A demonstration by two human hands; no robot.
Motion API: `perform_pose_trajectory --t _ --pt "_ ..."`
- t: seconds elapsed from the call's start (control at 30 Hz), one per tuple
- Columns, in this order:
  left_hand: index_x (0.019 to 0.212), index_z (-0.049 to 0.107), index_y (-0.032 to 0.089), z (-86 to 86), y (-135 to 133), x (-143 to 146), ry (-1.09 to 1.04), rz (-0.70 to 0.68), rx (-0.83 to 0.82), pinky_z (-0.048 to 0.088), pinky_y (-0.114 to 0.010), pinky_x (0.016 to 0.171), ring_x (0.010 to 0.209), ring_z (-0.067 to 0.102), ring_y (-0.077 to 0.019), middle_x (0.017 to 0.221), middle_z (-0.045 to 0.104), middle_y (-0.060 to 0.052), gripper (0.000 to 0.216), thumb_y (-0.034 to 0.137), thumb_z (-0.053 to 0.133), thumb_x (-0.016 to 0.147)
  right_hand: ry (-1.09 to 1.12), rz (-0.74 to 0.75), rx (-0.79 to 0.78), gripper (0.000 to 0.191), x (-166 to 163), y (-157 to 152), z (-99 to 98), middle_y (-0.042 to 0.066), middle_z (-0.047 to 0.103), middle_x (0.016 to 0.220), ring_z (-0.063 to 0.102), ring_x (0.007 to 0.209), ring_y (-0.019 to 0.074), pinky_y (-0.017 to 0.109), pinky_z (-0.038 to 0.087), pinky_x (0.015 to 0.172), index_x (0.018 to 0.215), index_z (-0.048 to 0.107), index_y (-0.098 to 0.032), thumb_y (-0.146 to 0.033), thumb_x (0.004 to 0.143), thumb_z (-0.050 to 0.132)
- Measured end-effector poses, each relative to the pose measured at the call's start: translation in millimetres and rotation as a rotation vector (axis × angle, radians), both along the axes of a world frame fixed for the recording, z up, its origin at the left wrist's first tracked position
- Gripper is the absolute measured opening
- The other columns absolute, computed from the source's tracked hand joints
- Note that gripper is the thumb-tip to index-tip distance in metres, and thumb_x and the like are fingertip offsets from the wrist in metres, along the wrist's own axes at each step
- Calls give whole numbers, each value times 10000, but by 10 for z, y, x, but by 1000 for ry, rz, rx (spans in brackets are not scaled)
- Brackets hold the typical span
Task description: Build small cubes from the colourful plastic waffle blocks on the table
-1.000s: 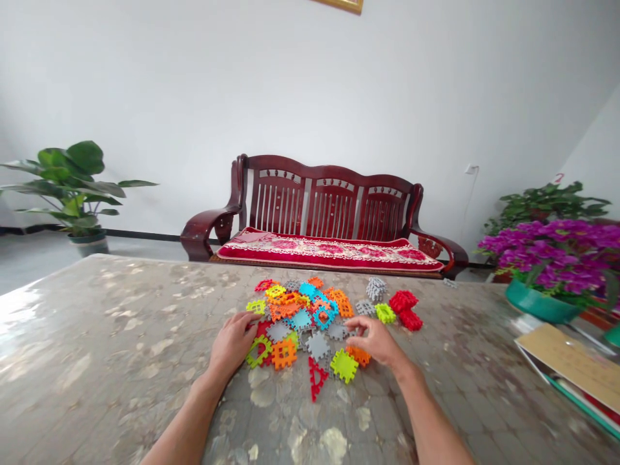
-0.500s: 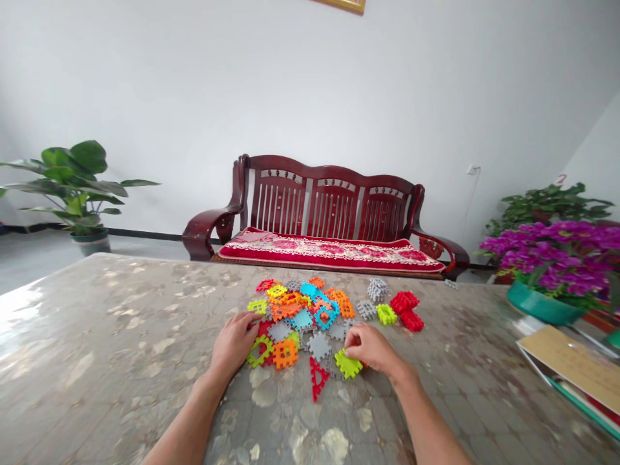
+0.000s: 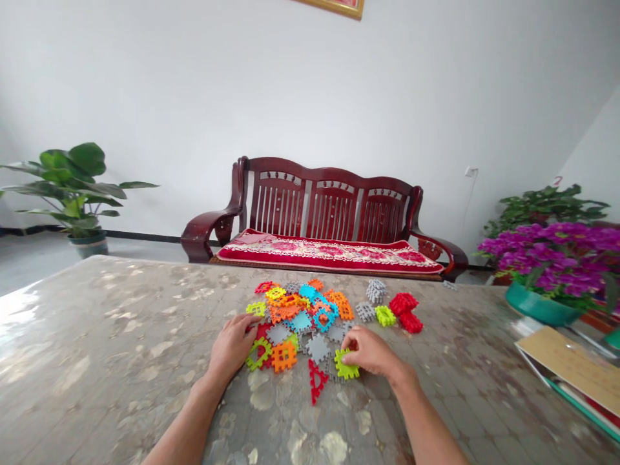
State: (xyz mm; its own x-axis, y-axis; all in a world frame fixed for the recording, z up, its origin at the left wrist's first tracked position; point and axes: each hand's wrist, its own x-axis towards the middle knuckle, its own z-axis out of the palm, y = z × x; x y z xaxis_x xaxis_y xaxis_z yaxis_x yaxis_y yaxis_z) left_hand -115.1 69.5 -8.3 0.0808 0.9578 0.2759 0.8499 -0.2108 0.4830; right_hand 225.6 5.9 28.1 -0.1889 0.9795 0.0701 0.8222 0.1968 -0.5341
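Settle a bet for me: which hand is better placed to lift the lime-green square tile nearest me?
Right: the right hand touches the lime-green tile; the left hand rests at the pile's other side.

You have bright, even daylight. Glare whitens the glossy table (image 3: 19,310) at the left edge of the frame; shadows on it are faint. The plastic tiles (image 3: 310,316) at centre are sharp. The wide lens bends the frame's edges.
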Motion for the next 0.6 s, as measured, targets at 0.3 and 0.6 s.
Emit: perform_pose_trajectory --t 0.3,0.6 --pt "1057 712 251 -8 -1 -7 -10 2 -4 427 -294 997 1125 594 -191 1192 684 -30 338 270 456 837 183 -371 343 85 74 143 -79 22 653 798 572 701 172 279 444 686 750 596 -219 -298 719 604" --pt "1053 721 261 -18 2 -1 -10 8 0 424 -295 1005 1128 593 -193 1195 680 -26 342 264 459 834 63 -334 199 193 113 151 -203 18 648 956 574 669 138 270 448 703 849 606 -219 -224 659 641"
